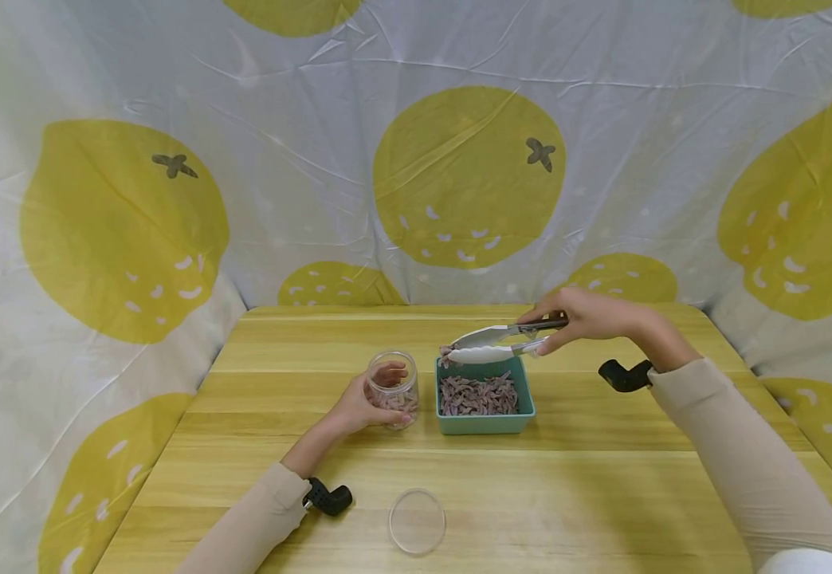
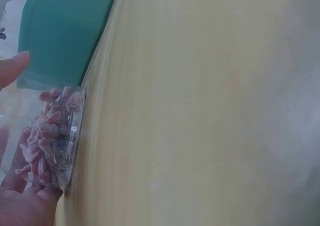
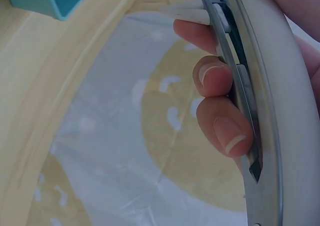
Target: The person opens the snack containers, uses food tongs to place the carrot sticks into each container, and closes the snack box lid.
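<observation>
My left hand [image 1: 355, 406] curls round a clear open-topped jar [image 1: 405, 395] that stands on the table, left of a teal box. Pinkish, powdery dried strips [image 2: 45, 141] lie in the bottom of the jar. More such strips [image 1: 479, 396] fill part of the teal box [image 1: 484, 425]. My right hand [image 1: 588, 315] grips metal tongs [image 1: 484, 354] by their handles, and its fingers wrap the handle in the right wrist view. The tongs reach leftward above the box's back part, with a few strips [image 1: 446, 355] between their tips, near the box's back left corner.
A clear round lid [image 1: 417, 522] lies flat on the wooden table [image 1: 280, 446], nearer to me than the jar. Behind and beside the table hangs a white cloth [image 1: 301, 183] with yellow lemons. A black wrist camera [image 1: 330, 498] is worn at the left cuff, another [image 1: 624, 376] at the right.
</observation>
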Demonstrator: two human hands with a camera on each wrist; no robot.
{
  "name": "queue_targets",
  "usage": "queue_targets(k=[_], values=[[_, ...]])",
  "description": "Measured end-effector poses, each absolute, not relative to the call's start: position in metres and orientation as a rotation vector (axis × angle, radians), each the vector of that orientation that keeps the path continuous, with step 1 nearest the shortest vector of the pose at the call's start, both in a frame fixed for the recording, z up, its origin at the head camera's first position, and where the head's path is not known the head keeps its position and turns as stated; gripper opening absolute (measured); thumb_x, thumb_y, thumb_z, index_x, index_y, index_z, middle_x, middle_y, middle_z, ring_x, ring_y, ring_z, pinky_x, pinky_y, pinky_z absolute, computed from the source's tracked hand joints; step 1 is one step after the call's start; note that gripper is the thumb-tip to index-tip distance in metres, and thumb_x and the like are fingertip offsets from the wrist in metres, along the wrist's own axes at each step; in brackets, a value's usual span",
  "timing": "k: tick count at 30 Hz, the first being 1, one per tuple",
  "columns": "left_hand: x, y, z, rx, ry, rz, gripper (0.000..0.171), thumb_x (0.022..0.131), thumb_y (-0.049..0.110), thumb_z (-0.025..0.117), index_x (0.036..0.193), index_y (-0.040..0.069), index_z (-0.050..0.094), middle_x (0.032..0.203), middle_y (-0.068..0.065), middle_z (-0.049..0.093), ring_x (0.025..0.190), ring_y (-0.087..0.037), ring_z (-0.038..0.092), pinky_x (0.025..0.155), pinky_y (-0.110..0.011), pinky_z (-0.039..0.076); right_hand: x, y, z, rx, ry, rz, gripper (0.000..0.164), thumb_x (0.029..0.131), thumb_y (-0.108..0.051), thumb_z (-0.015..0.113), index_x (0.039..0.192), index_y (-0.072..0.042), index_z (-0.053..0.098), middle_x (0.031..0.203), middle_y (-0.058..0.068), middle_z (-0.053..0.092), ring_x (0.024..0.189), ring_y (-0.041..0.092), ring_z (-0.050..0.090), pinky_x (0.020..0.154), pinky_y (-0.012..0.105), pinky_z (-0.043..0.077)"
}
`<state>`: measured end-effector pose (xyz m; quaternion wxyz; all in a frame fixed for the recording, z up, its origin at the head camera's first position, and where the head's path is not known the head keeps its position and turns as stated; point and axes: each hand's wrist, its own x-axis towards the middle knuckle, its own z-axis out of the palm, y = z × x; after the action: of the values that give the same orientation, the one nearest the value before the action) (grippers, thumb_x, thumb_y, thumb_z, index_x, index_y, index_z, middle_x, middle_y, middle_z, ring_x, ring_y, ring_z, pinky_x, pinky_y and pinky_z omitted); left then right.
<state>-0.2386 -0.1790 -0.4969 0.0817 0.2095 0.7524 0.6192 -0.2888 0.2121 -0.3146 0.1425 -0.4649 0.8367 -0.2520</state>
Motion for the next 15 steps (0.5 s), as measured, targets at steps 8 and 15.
queue_targets(k=[8, 15], values=[[-0.239, -0.179, -0.498, 0.618, 2.249, 1.850, 0.080, 0.069, -0.009, 0.087, 0.139, 0.003, 0.050, 0.137, -0.018, 0.057, 0.129, -0.034, 0.051, 0.105, -0.033, 0.042, -0.289, 0.200, -0.298, -1.251, 2.421, -0.704, 0.053, 0.088, -0.025, 0.078, 0.133, 0.000, 0.062, 0.089, -0.002, 0.066, 0.057, 0.008, 0.031, 0.057, 0.027, 0.035], [-0.239, -0.179, -0.498, 0.621, 2.247, 1.855, 0.079, 0.069, -0.009, 0.086, 0.139, 0.002, 0.050, 0.136, -0.018, 0.057, 0.128, -0.035, 0.051, 0.104, -0.029, 0.042, -0.293, 0.183, -0.292, -1.274, 2.414, -0.681, 0.052, 0.088, -0.027, 0.078, 0.134, -0.006, 0.064, 0.073, -0.005, 0.049, 0.060, 0.010, 0.030, 0.059, 0.028, 0.032]])
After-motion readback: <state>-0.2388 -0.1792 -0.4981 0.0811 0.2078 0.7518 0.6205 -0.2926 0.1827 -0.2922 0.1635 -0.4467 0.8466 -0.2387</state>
